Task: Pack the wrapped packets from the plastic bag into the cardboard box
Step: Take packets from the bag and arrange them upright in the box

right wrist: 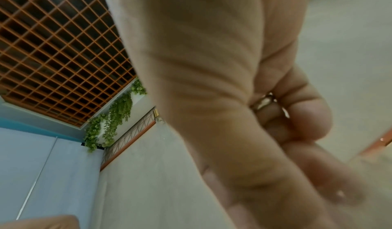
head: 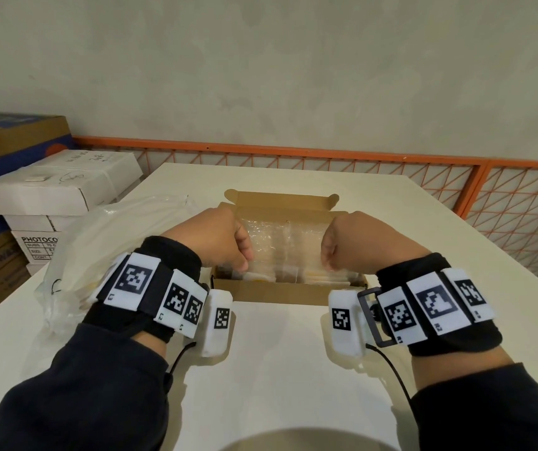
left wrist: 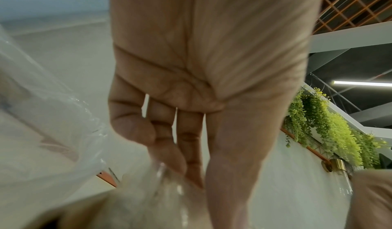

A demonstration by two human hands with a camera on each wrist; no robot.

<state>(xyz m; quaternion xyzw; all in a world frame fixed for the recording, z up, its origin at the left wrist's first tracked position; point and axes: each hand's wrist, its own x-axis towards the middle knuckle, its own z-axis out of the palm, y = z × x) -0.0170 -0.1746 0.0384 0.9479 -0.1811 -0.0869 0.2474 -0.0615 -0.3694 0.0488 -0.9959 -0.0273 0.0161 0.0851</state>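
An open cardboard box (head: 288,292) sits mid-table with several wrapped packets (head: 319,277) standing in it. Both hands hover over the box and hold one clear bubble-wrapped packet (head: 285,242) by its ends, above the others. My left hand (head: 244,258) grips the left end; in the left wrist view its fingers (left wrist: 191,162) and thumb point down onto the clear wrapping (left wrist: 152,195). My right hand (head: 327,258) grips the right end, fingers curled, with a ring (right wrist: 264,102) showing. The plastic bag (head: 104,242) lies left of the box, with more packets inside, dimly seen.
White and brown cartons (head: 56,190) are stacked beyond the table's left edge. An orange mesh railing (head: 391,164) runs behind the table (head: 280,353). The box lid (head: 280,200) stands open at the back.
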